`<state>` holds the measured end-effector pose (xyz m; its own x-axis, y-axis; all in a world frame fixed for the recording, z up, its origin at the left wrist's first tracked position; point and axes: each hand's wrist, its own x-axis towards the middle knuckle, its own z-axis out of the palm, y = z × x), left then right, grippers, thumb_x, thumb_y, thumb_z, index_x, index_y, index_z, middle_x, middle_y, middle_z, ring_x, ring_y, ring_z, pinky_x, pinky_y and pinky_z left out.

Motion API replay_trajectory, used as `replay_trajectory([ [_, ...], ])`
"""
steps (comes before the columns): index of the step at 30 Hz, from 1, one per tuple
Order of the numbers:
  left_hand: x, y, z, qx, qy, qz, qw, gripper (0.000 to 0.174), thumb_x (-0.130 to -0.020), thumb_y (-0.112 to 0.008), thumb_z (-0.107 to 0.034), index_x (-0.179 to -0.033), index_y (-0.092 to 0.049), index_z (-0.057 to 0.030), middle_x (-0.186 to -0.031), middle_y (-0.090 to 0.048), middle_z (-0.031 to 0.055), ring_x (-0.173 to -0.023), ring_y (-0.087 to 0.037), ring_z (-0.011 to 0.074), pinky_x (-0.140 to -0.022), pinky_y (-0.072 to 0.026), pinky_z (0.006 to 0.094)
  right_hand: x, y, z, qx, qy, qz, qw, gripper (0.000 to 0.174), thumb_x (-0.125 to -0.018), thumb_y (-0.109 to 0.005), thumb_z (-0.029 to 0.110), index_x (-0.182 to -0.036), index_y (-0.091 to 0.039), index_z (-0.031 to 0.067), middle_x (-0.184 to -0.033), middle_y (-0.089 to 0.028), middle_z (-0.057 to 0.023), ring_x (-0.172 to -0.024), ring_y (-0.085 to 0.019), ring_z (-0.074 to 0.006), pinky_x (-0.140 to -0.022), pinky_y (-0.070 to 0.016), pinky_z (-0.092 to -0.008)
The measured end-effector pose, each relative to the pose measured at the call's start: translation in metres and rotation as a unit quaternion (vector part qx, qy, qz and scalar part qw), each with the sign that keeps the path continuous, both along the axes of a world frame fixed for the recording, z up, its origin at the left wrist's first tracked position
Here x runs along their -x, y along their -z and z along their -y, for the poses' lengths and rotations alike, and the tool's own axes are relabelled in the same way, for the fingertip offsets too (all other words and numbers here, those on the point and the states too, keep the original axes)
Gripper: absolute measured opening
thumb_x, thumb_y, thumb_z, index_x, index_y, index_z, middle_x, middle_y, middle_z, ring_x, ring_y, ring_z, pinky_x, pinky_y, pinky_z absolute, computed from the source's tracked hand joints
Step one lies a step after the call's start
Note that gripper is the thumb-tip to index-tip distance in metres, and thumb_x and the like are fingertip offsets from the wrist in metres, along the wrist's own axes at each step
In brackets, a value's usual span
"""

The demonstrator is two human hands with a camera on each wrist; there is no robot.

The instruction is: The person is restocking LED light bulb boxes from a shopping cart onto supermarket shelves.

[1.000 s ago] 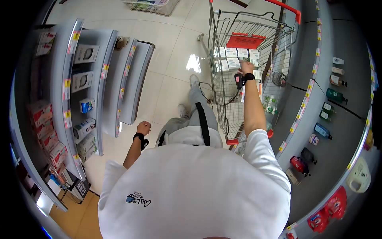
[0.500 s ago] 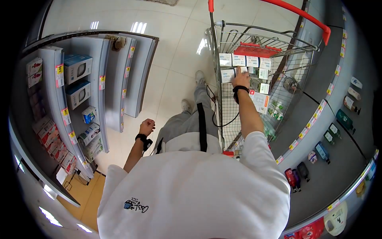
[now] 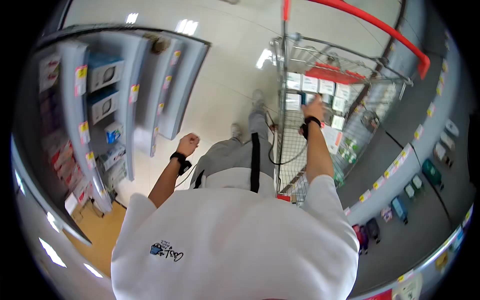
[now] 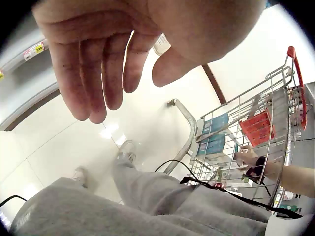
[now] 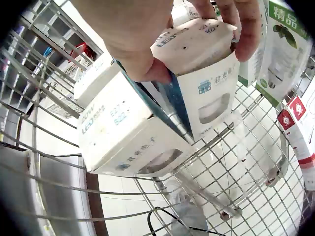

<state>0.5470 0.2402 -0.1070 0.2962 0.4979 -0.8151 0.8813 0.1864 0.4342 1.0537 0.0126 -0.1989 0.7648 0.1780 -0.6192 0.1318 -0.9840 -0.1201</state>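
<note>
My right hand [image 3: 315, 107] is inside the shopping cart. In the right wrist view it grips a white LED bulb box [image 5: 209, 96] from above, thumb on one side and fingers on the other. This box leans a little, and its teal side shows. Close beside it stands a similar white box [image 5: 123, 135] with an oval window. Further white boxes [image 3: 326, 87] form a row behind, under the red flap. Away from the cart, my left hand [image 4: 98, 22] hangs by my leg, fingers loosely extended and holding nothing.
The cart's red handle [image 3: 380, 22] is at the upper right. Green-and-white cartons [image 5: 283, 44] and a red-and-white box [image 5: 301, 135] lie in the cart too. Shelves with boxed goods [image 3: 105, 75] stand left; bottles [image 3: 432, 172] line the right shelf. A cable [image 3: 295, 160] trails along the cart.
The view has shifted, with the cart now further right. My right hand has gone from over the boxes to gripping one in the near row. My left hand still hangs at my side.
</note>
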Motion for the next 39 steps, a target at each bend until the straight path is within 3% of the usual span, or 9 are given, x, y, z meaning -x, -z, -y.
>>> replay_trajectory([
  [5, -0.062, -0.012, -0.008, -0.085, 0.089, 0.081, 0.989, 0.018, -0.089, -0.06, -0.017, -0.096, -0.062, -0.0005, -0.078, -0.066, 0.0106, -0.071, -0.065, 0.0165, -0.067, -0.0522, 0.0299, 0.005, -0.02, 0.026, -0.045, -0.045, 0.096, 0.993, 0.081, -0.065, -0.079, 0.032, -0.133, -0.037, 0.018, -0.125, -0.045, -0.0281, -0.117, -0.042, -0.0495, -0.101, -0.0333, -0.0554],
  [7, -0.082, -0.026, -0.011, -0.082, 0.081, 0.11, 0.987, 0.019, -0.089, -0.06, -0.018, -0.096, -0.062, -0.0007, -0.079, -0.067, 0.0119, -0.074, -0.066, 0.0194, -0.068, -0.0521, 0.0308, 0.012, -0.065, 0.026, -0.063, -0.047, 0.142, 0.987, 0.076, -0.063, -0.08, 0.032, -0.128, -0.043, 0.017, -0.116, -0.051, -0.026, -0.108, -0.05, -0.0455, -0.092, -0.0421, -0.0518],
  [15, -0.124, -0.076, -0.005, -0.12, 0.102, 0.252, 0.955, 0.021, -0.089, -0.059, -0.019, -0.098, -0.061, 0.0008, -0.084, -0.067, 0.0152, -0.076, -0.067, 0.0257, -0.069, -0.0525, 0.0346, 0.045, -0.234, 0.017, -0.151, -0.114, 0.271, 0.944, 0.069, -0.063, -0.074, 0.029, -0.125, -0.048, 0.0136, -0.112, -0.051, -0.0241, -0.108, -0.047, -0.0414, -0.095, -0.0378, -0.0472],
  [21, -0.12, -0.147, 0.002, -0.271, 0.155, 0.38, 0.871, 0.037, -0.083, -0.063, -0.021, -0.115, -0.056, -0.0042, -0.11, -0.057, 0.0164, -0.104, -0.056, 0.0327, -0.09, -0.0466, 0.0397, 0.138, -0.374, -0.046, -0.287, -0.187, 0.349, 0.872, 0.059, -0.066, -0.072, 0.017, -0.121, -0.054, 0.0089, -0.11, -0.051, -0.0202, -0.103, -0.05, -0.0383, -0.091, -0.04, -0.0446],
  [25, -0.095, -0.227, 0.015, -0.349, 0.158, 0.43, 0.818, 0.073, -0.075, -0.074, -0.026, -0.139, -0.039, -0.0168, -0.134, -0.038, 0.0198, -0.119, -0.046, 0.0375, -0.094, -0.0484, 0.0418, 0.223, -0.416, -0.094, -0.388, -0.257, 0.275, 0.841, 0.059, -0.066, -0.071, 0.014, -0.122, -0.053, 0.0066, -0.111, -0.051, -0.0188, -0.107, -0.049, -0.0371, -0.093, -0.039, -0.0435],
  [30, -0.022, -0.272, 0.015, -0.489, 0.102, 0.437, 0.748, 0.086, -0.063, -0.083, -0.021, -0.138, -0.042, -0.0248, -0.135, -0.036, 0.0211, -0.121, -0.044, 0.04, -0.086, -0.0529, 0.0432, 0.334, -0.409, -0.15, -0.477, -0.381, 0.163, 0.775, 0.058, -0.065, -0.071, 0.017, -0.119, -0.055, 0.0055, -0.11, -0.051, -0.0173, -0.105, -0.049, -0.036, -0.092, -0.0389, -0.0445],
  [35, 0.065, -0.263, 0.004, -0.506, -0.013, 0.343, 0.791, 0.066, -0.065, -0.078, -0.018, -0.126, -0.055, -0.0199, -0.127, -0.043, 0.0199, -0.113, -0.052, 0.0363, -0.084, -0.053, 0.0406, 0.423, -0.396, -0.189, -0.504, -0.436, 0.07, 0.742, 0.06, -0.066, -0.076, 0.019, -0.12, -0.055, 0.006, -0.112, -0.051, -0.0141, -0.106, -0.048, -0.0311, -0.083, -0.0444, -0.0382],
  [37, 0.096, -0.26, 0.0, -0.505, -0.055, 0.337, 0.793, 0.065, -0.065, -0.079, -0.019, -0.126, -0.055, -0.0195, -0.126, -0.044, 0.0194, -0.112, -0.052, 0.0361, -0.088, -0.0506, 0.0395, 0.443, -0.386, -0.199, -0.545, -0.414, -0.032, 0.728, 0.05, -0.079, -0.073, 0.02, -0.122, -0.053, 0.0055, -0.114, -0.052, -0.0109, -0.1, -0.052, -0.0197, -0.066, -0.0493, -0.0263],
  [39, 0.122, -0.256, -0.001, -0.524, -0.081, 0.324, 0.784, 0.066, -0.065, -0.08, -0.022, -0.126, -0.056, -0.0195, -0.124, -0.045, 0.0186, -0.11, -0.052, 0.0361, -0.09, -0.0483, 0.0388, 0.453, -0.372, -0.21, -0.557, -0.346, -0.193, 0.73, 0.045, -0.086, -0.067, 0.019, -0.125, -0.049, 0.0048, -0.115, -0.054, -0.0115, -0.101, -0.053, -0.0169, -0.067, -0.051, -0.0255],
])
